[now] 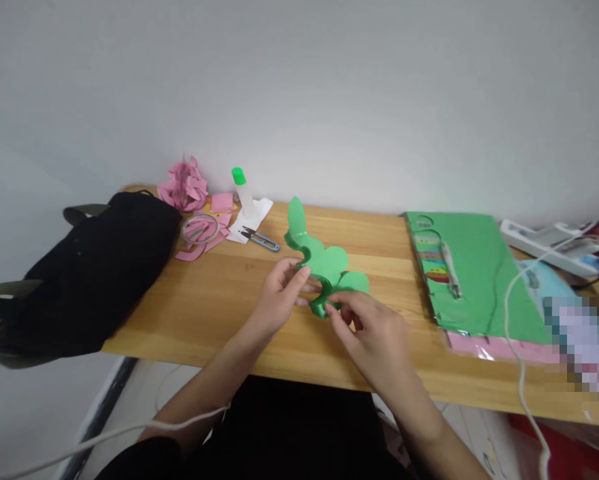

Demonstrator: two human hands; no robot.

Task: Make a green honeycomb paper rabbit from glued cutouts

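Observation:
A stack of green paper leaf shapes point(324, 261) is held just above the wooden table point(214, 300) near its middle. My left hand point(278, 299) pinches the left side of the stack between thumb and fingers. My right hand point(374, 333) grips its lower right end, fingers curled round the paper. One pointed leaf sticks up at the far end of the stack.
A black bag point(86, 273) lies at the table's left end. Behind it are a pink paper flower point(183, 187), a tape roll point(200, 229), pink strips, a glue bottle with green cap point(242, 193) and small snips point(262, 240). Green and pink paper sheets point(474, 273) with a pen point(450, 270) lie right.

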